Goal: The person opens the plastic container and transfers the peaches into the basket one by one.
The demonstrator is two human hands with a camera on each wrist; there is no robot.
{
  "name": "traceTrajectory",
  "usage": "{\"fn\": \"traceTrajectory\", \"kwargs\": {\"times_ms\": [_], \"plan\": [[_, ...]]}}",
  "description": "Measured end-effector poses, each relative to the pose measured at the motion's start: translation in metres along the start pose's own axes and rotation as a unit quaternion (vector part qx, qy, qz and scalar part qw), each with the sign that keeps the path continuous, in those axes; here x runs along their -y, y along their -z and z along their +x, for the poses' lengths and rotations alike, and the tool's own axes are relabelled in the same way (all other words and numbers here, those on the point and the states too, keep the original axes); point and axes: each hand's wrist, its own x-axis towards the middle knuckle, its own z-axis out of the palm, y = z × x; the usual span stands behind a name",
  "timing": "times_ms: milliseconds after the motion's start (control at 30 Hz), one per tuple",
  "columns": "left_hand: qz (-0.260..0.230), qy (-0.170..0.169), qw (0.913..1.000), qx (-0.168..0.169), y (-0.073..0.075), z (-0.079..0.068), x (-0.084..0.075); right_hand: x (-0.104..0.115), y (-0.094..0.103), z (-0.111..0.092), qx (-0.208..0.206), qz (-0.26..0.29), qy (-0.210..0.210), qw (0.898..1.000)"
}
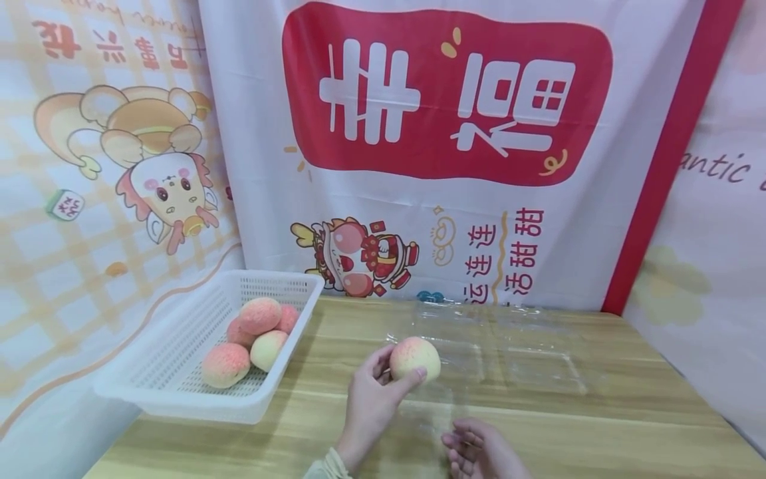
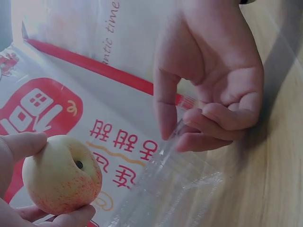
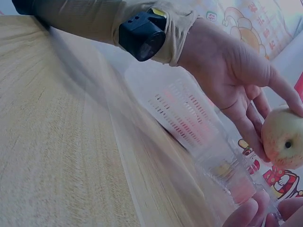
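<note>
My left hand [image 1: 374,392] holds a pale yellow peach with a pink blush [image 1: 415,360] between thumb and fingers, raised over the table. The left wrist view shows the dark stem hollow of this peach [image 2: 61,175]. My right hand [image 1: 481,449] is lower and to the right, fingers loosely curled with nothing in them. In the left wrist view its fingertips overlap the edge of a clear plastic container [image 2: 170,189]. That container [image 1: 479,356], with moulded compartments, lies on the table beyond both hands.
At the left stands a white perforated plastic basket [image 1: 161,399] with several pink and yellow peaches [image 1: 226,364] inside. The wooden table [image 1: 335,332] meets a printed cloth [image 1: 443,193] at the back. Patterned cloths also hang at both sides.
</note>
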Motion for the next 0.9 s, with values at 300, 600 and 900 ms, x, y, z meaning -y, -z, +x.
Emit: {"fn": "traceTrajectory", "kwargs": {"times_ms": [300,600,900], "plan": [[-0.019,-0.002,0.9995,-0.024,0.008,0.002,-0.013,0.001,0.0,-0.002,-0.019,-0.005,-0.003,1.0],[-0.032,0.028,0.9985,-0.036,0.016,0.01,-0.022,0.004,0.001,-0.003,-0.039,-0.04,-0.001,0.998],[-0.037,0.036,0.9981,-0.033,0.018,0.013,-0.028,0.005,0.001,-0.004,-0.037,-0.039,-0.007,0.999]]}}
